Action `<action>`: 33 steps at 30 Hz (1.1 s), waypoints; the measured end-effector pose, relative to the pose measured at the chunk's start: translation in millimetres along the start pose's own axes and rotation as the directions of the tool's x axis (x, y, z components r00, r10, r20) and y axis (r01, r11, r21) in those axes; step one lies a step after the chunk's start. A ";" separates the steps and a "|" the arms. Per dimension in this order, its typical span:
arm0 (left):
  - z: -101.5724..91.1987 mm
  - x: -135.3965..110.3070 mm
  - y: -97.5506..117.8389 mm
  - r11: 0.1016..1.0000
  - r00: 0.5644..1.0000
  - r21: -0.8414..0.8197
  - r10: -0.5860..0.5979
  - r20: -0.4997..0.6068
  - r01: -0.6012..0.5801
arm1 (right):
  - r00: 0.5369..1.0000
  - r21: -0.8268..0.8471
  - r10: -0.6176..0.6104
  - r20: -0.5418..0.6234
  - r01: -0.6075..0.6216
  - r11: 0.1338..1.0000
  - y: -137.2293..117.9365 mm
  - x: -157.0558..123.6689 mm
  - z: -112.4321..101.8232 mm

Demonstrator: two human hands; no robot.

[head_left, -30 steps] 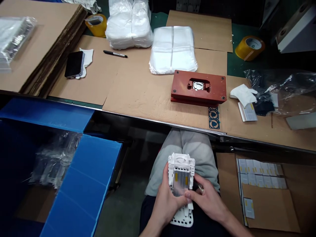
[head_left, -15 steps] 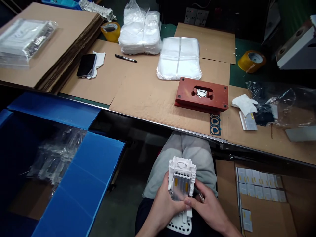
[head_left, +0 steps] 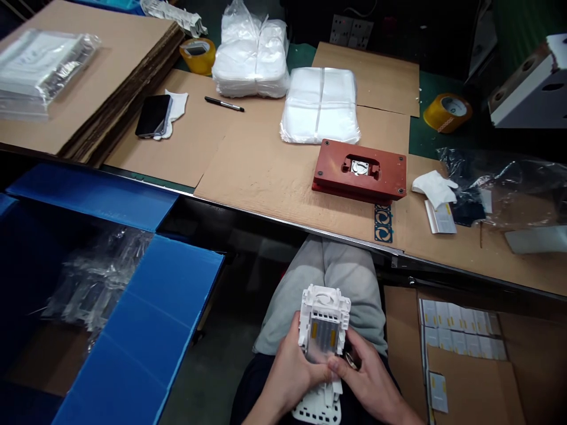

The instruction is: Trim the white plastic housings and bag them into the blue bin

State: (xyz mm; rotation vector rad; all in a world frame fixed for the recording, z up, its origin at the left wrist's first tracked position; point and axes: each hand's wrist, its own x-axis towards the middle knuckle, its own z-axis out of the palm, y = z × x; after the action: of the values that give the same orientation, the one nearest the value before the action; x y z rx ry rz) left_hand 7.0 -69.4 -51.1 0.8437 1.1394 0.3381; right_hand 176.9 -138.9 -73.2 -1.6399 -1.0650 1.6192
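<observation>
1. Left hand (head_left: pixel 290 363): grip wrapped round the left side of the white plastic housing (head_left: pixel 325 300), thumb across its lower front; a firm, even cradle suits it.
2. The housing sits above the person's lap, a silvery plate (head_left: pixel 321 342) in its front; pressure is better spread evenly, clear of the yellow strips (head_left: pixel 314 330).
3. Right hand (head_left: pixel 367 369): grip closed on the housing's right side, thumb near the plate's lower end; light, square thumb pressure should avoid tilting it.
</observation>
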 end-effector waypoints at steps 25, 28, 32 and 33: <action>0.4 6.8 13.7 0.991 0.991 -0.109 -0.091 -0.101 0.080 | 0.961 -0.213 -0.233 -0.146 0.199 0.956 -33.5 18.4 -39.2; -5.4 15.6 26.8 0.993 0.974 -0.070 -0.110 -0.200 0.098 | 0.850 -0.389 -0.362 -0.383 0.207 0.898 -42.4 42.3 -89.1; -11.2 29.6 54.4 0.999 0.971 -0.031 -0.030 -0.238 0.024 | 0.704 -0.563 -0.520 -0.483 0.205 0.800 -52.7 90.9 -161.6; -11.5 32.3 61.3 0.999 0.971 -0.042 -0.010 -0.239 0.000 | 0.704 -0.598 -0.547 -0.453 0.215 0.772 -54.6 103.3 -174.5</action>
State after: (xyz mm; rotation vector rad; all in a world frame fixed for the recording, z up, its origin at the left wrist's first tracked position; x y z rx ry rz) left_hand 20.4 -4.0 -29.1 0.7777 1.3533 0.4666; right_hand 335.8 -1.8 -65.3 -1.8845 -1.4206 0.4494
